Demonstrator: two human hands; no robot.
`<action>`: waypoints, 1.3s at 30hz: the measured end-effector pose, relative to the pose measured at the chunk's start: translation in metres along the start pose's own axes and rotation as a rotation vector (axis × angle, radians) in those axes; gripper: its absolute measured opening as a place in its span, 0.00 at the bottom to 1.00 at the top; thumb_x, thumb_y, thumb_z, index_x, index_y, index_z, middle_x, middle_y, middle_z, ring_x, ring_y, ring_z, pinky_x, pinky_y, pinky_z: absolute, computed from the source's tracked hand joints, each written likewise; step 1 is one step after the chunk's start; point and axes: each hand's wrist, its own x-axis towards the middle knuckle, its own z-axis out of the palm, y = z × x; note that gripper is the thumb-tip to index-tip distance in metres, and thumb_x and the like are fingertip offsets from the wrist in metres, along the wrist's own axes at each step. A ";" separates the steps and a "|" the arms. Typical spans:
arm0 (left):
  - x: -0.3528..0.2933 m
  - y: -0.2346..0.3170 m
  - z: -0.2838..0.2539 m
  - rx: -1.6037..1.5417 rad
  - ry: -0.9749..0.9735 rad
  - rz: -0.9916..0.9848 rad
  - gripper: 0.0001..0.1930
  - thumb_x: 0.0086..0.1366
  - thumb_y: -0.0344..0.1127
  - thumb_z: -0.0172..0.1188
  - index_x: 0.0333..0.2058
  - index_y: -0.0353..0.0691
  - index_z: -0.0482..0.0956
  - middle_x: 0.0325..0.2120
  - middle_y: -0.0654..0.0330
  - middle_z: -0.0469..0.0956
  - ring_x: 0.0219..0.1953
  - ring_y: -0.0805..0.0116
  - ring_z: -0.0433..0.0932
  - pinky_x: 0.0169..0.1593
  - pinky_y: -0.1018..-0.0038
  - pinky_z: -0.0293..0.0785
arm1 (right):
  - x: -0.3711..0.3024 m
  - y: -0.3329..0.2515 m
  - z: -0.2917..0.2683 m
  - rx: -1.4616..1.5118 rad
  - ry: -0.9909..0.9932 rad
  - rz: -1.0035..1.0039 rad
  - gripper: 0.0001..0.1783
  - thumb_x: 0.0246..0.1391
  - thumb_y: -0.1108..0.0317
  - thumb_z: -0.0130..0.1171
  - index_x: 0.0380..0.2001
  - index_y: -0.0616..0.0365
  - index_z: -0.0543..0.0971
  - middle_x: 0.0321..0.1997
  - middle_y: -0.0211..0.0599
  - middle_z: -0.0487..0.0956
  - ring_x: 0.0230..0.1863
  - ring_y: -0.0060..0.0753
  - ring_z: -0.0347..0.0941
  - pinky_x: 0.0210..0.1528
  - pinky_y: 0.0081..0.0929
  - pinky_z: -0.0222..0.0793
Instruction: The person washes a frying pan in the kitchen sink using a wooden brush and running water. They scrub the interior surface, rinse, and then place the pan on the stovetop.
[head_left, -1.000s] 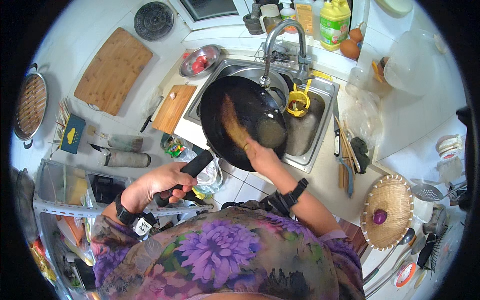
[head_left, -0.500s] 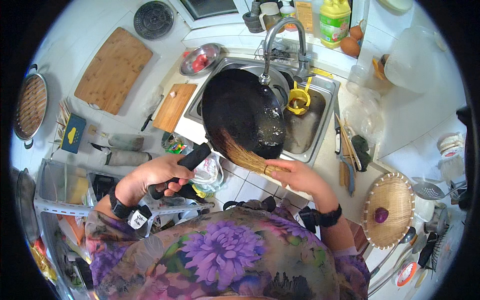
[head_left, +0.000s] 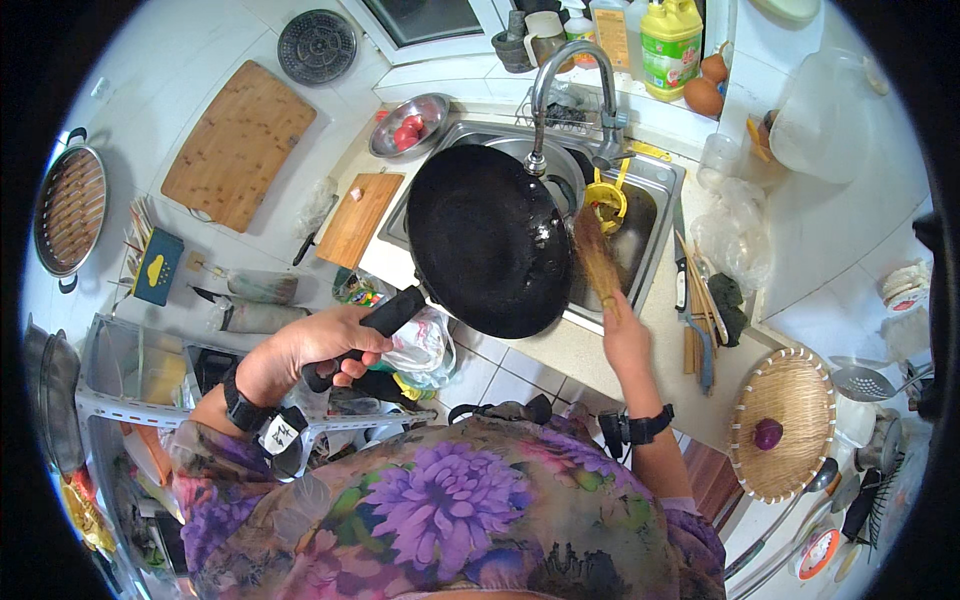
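A black wok [head_left: 485, 240] is held tilted over the sink [head_left: 662, 215], just under the faucet [head_left: 541, 95]. Its black handle [head_left: 393, 312] is wrapped in my left hand [head_left: 335, 345]. In my right hand [head_left: 626, 335] is a straw pot brush [head_left: 598, 262], gripped by its narrow end. The bristles point up and away, beside the wok's right rim and over the sink; whether they touch the rim I cannot tell. A few wet spots shine inside the wok near that rim. A yellow strainer [head_left: 607, 201] sits in the sink behind the bristles.
Left of the sink are a small cutting board [head_left: 362, 225] and a metal bowl [head_left: 432, 108] with red pieces. On the right counter lie a knife [head_left: 681, 270], sticks and a plastic bag [head_left: 742, 235]. A woven basket [head_left: 790, 400] holds a purple onion [head_left: 767, 433].
The brush has left the inside of the wok and swung right, over the sink, with my right hand. Foamy water in the wok has mostly gone. My left hand keeps its grip.
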 end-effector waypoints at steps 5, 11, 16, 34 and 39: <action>0.003 -0.009 -0.002 -0.019 -0.026 0.006 0.10 0.63 0.32 0.59 0.27 0.39 0.67 0.18 0.68 0.67 0.12 0.82 0.65 0.11 0.82 0.60 | -0.006 -0.001 -0.015 0.610 -0.101 0.239 0.24 0.63 0.57 0.52 0.62 0.43 0.70 0.29 0.26 0.73 0.23 0.15 0.64 0.25 0.16 0.63; 0.002 -0.018 0.008 -0.043 -0.012 -0.014 0.08 0.62 0.31 0.58 0.32 0.40 0.67 0.18 0.68 0.68 0.11 0.82 0.63 0.11 0.82 0.61 | -0.024 -0.095 0.022 0.670 -0.376 -0.266 0.23 0.61 0.56 0.53 0.59 0.48 0.72 0.35 0.43 0.80 0.31 0.35 0.77 0.36 0.33 0.73; -0.001 -0.031 0.021 -0.014 0.003 -0.011 0.08 0.63 0.29 0.56 0.34 0.39 0.64 0.18 0.67 0.66 0.11 0.80 0.63 0.11 0.79 0.61 | 0.022 -0.113 0.075 0.125 -0.207 -0.416 0.21 0.61 0.54 0.46 0.54 0.46 0.74 0.31 0.63 0.77 0.38 0.67 0.75 0.42 0.57 0.70; 0.011 -0.059 -0.013 -0.063 -0.056 0.035 0.09 0.62 0.29 0.57 0.35 0.38 0.64 0.18 0.65 0.67 0.12 0.80 0.63 0.12 0.80 0.60 | -0.023 -0.084 -0.028 0.128 -0.827 -0.354 0.22 0.61 0.55 0.53 0.56 0.48 0.75 0.37 0.38 0.82 0.28 0.30 0.75 0.36 0.28 0.72; 0.025 -0.074 -0.039 -0.072 -0.128 0.084 0.09 0.62 0.30 0.58 0.34 0.38 0.65 0.18 0.66 0.67 0.12 0.80 0.63 0.12 0.79 0.61 | 0.007 -0.069 -0.003 -0.501 -0.148 -0.220 0.21 0.59 0.58 0.49 0.55 0.44 0.75 0.41 0.49 0.81 0.42 0.55 0.78 0.46 0.44 0.73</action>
